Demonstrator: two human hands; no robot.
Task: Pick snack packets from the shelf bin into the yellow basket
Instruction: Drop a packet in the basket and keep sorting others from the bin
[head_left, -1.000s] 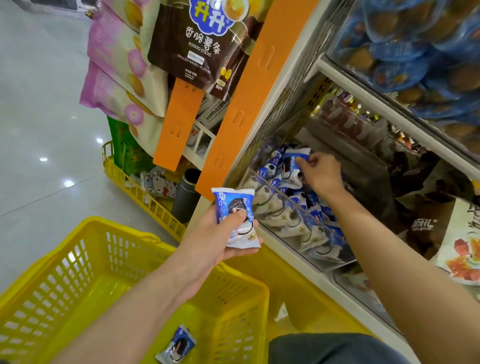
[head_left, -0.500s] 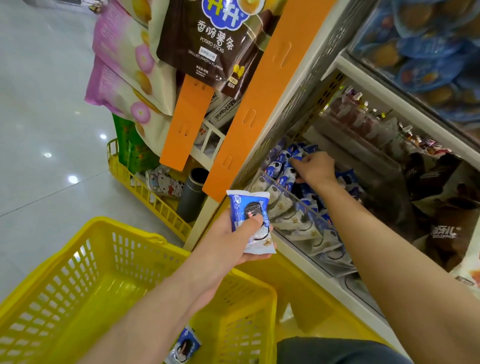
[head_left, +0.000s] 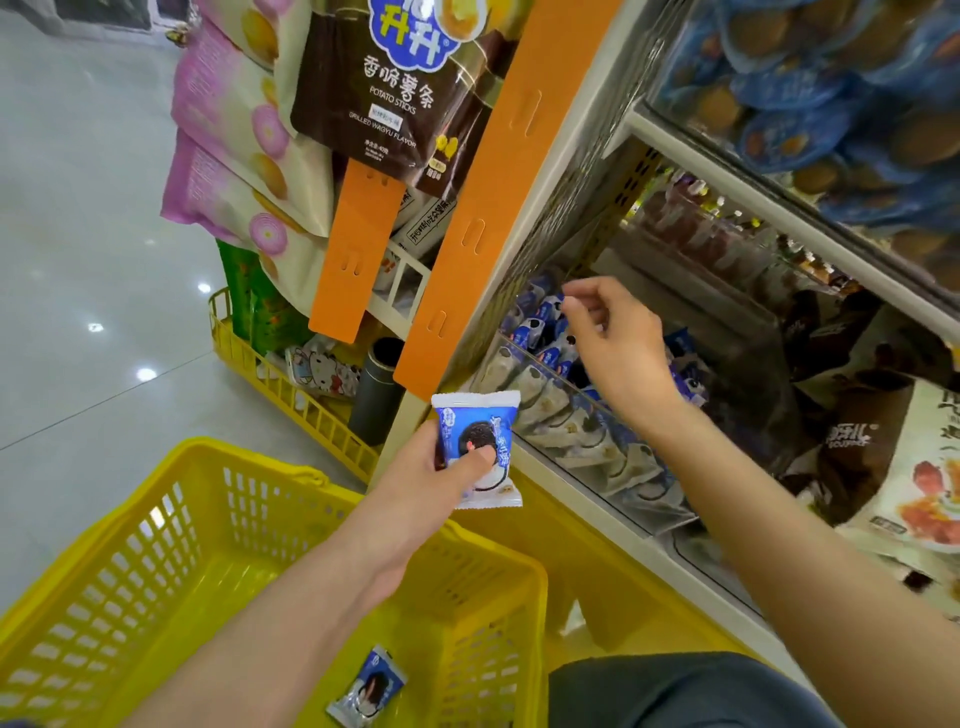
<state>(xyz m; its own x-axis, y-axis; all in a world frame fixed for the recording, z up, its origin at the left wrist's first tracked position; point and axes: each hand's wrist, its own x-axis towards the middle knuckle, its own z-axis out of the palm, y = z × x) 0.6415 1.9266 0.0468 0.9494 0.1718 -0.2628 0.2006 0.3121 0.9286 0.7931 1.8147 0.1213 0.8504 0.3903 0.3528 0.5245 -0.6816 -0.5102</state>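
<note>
LEFT hand (head_left: 436, 483): grasping snack packet (head_left: 475, 441), long axis upright, above far rim of yellow basket (head_left: 249, 457); basket floor lies down-left | RIGHT hand (head_left: 618, 348): released, fingers slack, empty, just above shelf bin (head_left: 597, 457); nearer hand for a pick | second packet (head_left: 369, 686): on basket floor, near edge.

One wide-angle view, worn on the head, faces forward and steeply down from close range. The yellow basket (head_left: 130, 571) fills the lower left of the frame; the shelf bin (head_left: 597, 441) stands just beyond the basket, up and to its right.
</note>
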